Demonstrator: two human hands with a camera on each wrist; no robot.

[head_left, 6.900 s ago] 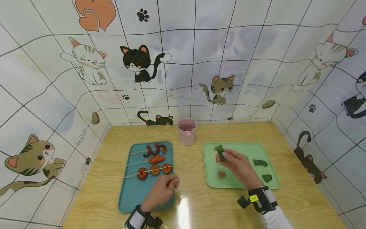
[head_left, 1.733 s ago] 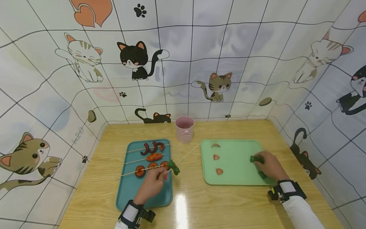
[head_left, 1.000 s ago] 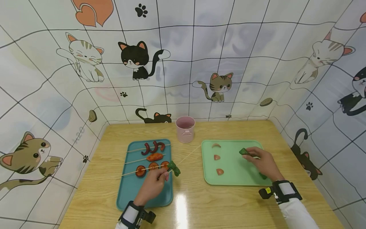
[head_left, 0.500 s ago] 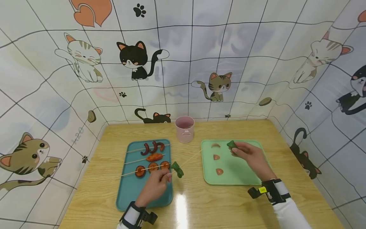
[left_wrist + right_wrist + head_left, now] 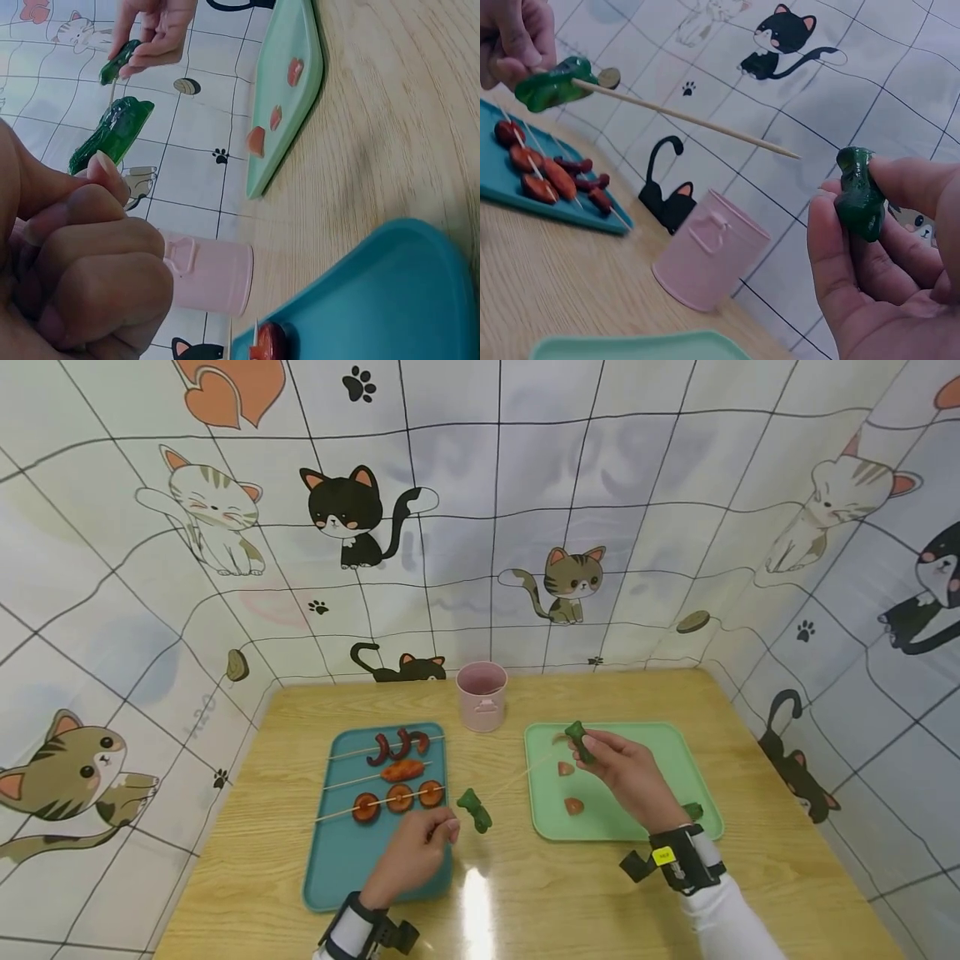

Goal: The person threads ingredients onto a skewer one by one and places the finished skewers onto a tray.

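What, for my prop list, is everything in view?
Table: one, light wood, below.
Trays: two, blue left, green right.
Cup: one, pink, table's back.
Sticks: four, tan, three on blue tray, one held.
Food bits: seven, reddish, blue tray.
Vegetable pieces: three, green, one threaded, one pinched, one on green tray.
Small chunks: three, reddish, green tray.
Wall sheet: one, white, cat print, around.
Wrist straps: two, black, both wrists.
Sleeves: two, white, forearms.
Left hand: one, holding stick.
Right hand: one, over green tray.
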